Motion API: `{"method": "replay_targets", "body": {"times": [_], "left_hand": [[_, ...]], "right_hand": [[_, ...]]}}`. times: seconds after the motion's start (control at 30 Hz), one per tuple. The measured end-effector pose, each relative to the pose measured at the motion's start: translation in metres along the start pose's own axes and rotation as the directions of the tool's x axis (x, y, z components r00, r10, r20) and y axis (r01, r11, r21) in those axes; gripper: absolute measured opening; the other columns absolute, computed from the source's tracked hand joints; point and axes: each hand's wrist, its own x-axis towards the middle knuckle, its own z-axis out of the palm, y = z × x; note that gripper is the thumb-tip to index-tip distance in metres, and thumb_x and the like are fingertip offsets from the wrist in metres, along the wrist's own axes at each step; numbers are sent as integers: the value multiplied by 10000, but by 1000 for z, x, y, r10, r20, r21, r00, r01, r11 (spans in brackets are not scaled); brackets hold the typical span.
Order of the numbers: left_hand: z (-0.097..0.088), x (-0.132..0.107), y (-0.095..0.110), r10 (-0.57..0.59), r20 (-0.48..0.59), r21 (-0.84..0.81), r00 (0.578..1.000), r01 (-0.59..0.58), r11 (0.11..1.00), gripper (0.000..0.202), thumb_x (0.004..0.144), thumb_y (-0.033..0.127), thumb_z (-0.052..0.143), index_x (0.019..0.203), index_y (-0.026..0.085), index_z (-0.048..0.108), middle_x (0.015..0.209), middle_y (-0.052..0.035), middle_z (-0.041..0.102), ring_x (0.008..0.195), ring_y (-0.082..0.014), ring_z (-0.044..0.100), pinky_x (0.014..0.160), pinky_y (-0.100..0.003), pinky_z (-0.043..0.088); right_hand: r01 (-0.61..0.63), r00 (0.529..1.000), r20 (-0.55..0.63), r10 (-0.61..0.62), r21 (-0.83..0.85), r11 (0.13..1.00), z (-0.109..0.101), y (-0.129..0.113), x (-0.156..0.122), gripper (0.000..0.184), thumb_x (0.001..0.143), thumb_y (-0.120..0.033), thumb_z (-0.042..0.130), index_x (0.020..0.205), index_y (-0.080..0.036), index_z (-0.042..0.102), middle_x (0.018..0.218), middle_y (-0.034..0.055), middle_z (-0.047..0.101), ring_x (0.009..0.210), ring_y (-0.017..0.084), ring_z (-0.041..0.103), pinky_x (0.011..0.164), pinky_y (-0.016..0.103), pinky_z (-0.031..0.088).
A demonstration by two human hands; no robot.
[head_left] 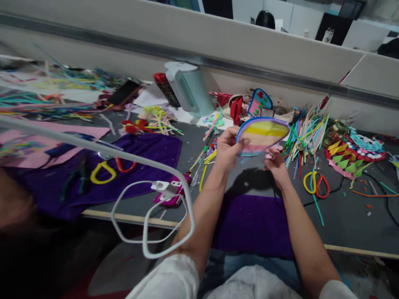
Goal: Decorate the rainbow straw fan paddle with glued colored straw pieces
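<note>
1. A grey work table is stretching across the view, its matte top littered with craft scraps and backed by a pale partition wall.
2. A purple fuzzy cloth is lying rumpled on the table's left part, with yellow- and orange-handled scissors resting on it.
3. A second purple cloth is draping over the table's near edge, just below the person's forearms.
4. A pale blue-grey plastic appliance, tall and rounded, is standing at the back by the wall.
5. An oval woven disc is being held up above the table, between both hands; its face is showing soft stripes of yellow, pink and cream, ringed with a blue-purple border.
6. The left hand is gripping the disc's left rim, thumb pressing on the front, fingers curling behind.
7. The right hand is sitting under the disc's lower edge; its fingers are bunching together, but whether they are pinching the disc, I cannot tell.
8. A bundle of thin coloured strips is fanning out just right of the disc.
9. Red- and yellow-handled scissors are lying flat near the right wrist.
</note>
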Motion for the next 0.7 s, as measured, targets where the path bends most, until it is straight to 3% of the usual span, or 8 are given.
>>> {"method": "replay_targets", "body": {"times": [0.1, 0.2, 0.4, 0.57, 0.7], "left_hand": [[6, -12, -14, -90, -16, -164, 996, 86, 983, 479, 527, 425, 995, 734, 194, 629, 806, 23, 651, 730, -108, 615, 709, -219, 514], [6, -21, -25, -167, -39, -239, 985, 153, 959, 488, 487, 431, 1007, 729, 204, 649, 816, 21, 695, 762, -128, 669, 735, -230, 542], [-5, -26, -30, -272, -12, -280, 962, 258, 925, 471, 515, 450, 997, 836, 226, 735, 875, -21, 758, 911, -192, 730, 804, -271, 574], [-10, -27, -29, -293, -40, -297, 955, 269, 916, 470, 507, 445, 1002, 839, 219, 759, 826, -15, 755, 813, -161, 719, 762, -253, 566], [-6, -27, -27, -266, -11, -307, 964, 250, 918, 451, 535, 472, 984, 809, 210, 738, 877, -36, 757, 977, -220, 725, 912, -329, 574]], "right_hand": [[-5, 998, 58, 5, 0, 1000, 4, 3, -2, 392, 713, -550, 818, 923, -240, 702, 877, 25, 714, 668, 152, 617, 574, 292, 549], [-30, 999, 13, 30, -48, 998, 6, 3, -4, 390, 700, -585, 813, 731, -222, 674, 635, -8, 664, 549, 148, 588, 570, 310, 546], [29, 996, -82, -34, -60, 998, 4, -4, -5, 371, 747, -564, 775, 726, -204, 690, 640, -2, 683, 581, 153, 611, 611, 306, 529], [19, 996, -89, -24, -61, 998, 6, -4, -7, 341, 752, -528, 788, 742, -202, 690, 630, -6, 670, 567, 159, 600, 601, 318, 528], [120, 986, -101, -129, -89, 989, 6, -4, -10, 298, 800, -505, 758, 799, -209, 735, 723, 22, 717, 618, 175, 634, 627, 330, 545]]}}
